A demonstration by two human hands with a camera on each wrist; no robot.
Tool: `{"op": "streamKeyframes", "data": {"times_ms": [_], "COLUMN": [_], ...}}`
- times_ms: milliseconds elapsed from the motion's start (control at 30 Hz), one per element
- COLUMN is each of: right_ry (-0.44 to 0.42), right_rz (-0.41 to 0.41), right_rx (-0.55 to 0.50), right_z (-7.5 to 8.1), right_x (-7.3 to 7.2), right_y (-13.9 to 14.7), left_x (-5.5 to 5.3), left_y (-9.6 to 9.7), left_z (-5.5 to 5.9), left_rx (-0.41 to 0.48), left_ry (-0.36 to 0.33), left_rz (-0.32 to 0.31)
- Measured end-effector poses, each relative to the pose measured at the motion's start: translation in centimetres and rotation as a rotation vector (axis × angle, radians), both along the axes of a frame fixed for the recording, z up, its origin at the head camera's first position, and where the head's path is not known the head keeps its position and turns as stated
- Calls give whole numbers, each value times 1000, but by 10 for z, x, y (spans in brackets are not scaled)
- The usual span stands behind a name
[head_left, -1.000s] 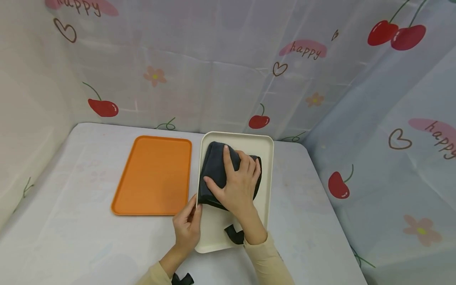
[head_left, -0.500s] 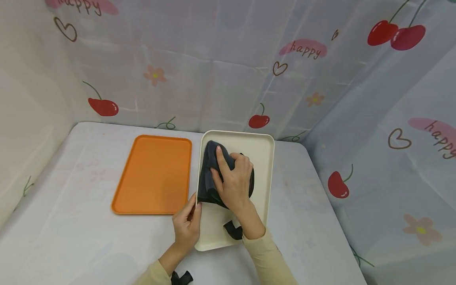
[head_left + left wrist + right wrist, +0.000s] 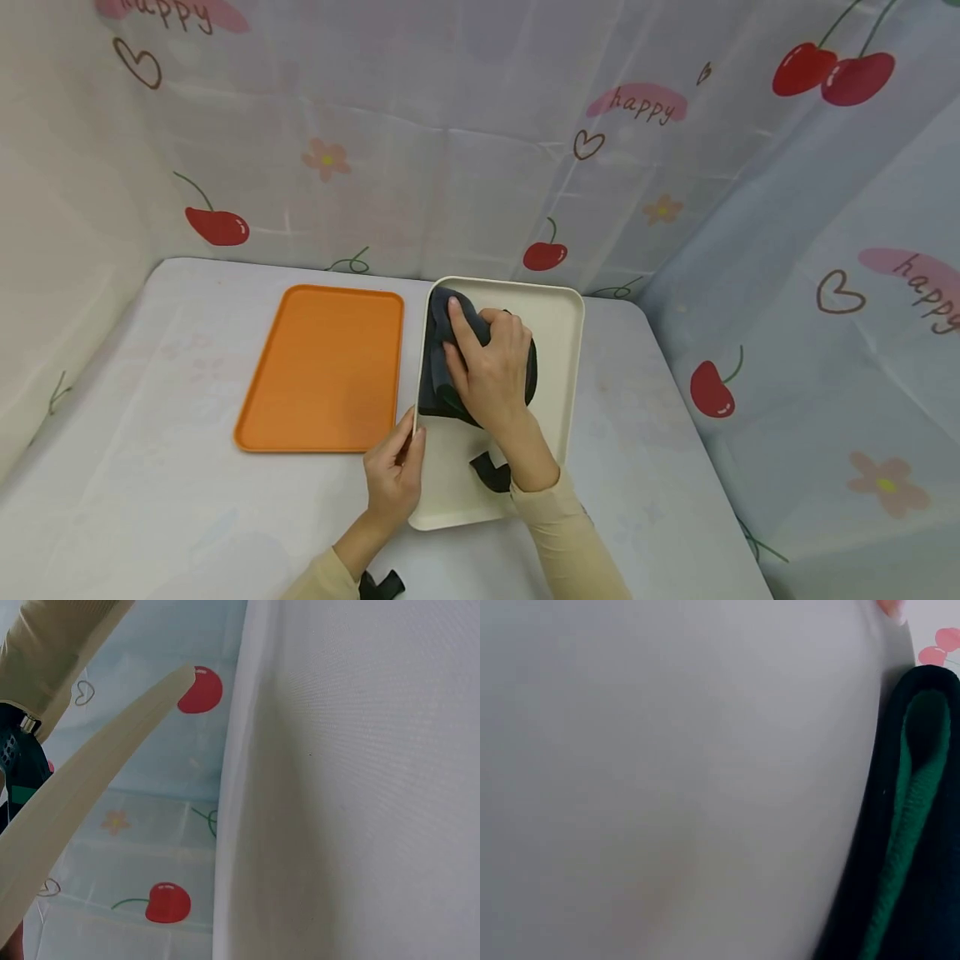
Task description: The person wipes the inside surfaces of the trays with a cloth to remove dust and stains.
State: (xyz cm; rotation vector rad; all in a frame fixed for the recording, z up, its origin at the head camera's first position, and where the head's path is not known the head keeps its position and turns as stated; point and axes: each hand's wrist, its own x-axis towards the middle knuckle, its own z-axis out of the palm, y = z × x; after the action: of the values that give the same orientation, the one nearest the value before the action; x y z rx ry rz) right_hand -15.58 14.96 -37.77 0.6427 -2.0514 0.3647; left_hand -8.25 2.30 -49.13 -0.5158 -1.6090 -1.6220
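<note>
My left hand (image 3: 393,475) pinches the left rim of a cream rectangular tray (image 3: 457,492). In the left wrist view the tray (image 3: 82,799) shows edge-on, raised and tilted off the white tabletop. Over the tray's upper left part lies a folded dark blue-grey cloth (image 3: 438,379), bunched up under my right hand (image 3: 495,367). The right hand grips it between thumb and curled fingers, index finger stretched along it. In the right wrist view the cloth (image 3: 847,915) shows a green inner side in its fold, against the pale tray surface (image 3: 667,750).
An orange tray (image 3: 322,375) lies flat on the white tabletop (image 3: 165,492), just left of the cream one. Printed curtain (image 3: 450,167) closes off the back and right side. Black straps (image 3: 491,475) hang at both wrists.
My right hand has drawn its spread fingers together, bunching the cloth, and slid it left and a little away from me. The cream tray has shifted slightly; my left hand keeps its place.
</note>
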Motion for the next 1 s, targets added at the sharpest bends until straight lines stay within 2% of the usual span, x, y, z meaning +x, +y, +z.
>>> {"op": "streamKeyframes", "data": {"times_ms": [167,367,633,1000], "right_ry": [-20,-40,-37,-18], "right_rz": [-9,-33,-71,-38], "right_rx": [-18,-88,-110,-118], "right_z": [2,1,-1,1], "right_x": [0,-1,-3,-5], "right_y": [-2,-6,-8,-9], "left_x": [-1,-1,1,1], "left_y": [-1,-1,-1,0], "left_z": [0,1,1,0], "left_rx": [8,17,1,9], "left_ry": [12,24,4,8], "left_rz": [9,15,31,33]}}
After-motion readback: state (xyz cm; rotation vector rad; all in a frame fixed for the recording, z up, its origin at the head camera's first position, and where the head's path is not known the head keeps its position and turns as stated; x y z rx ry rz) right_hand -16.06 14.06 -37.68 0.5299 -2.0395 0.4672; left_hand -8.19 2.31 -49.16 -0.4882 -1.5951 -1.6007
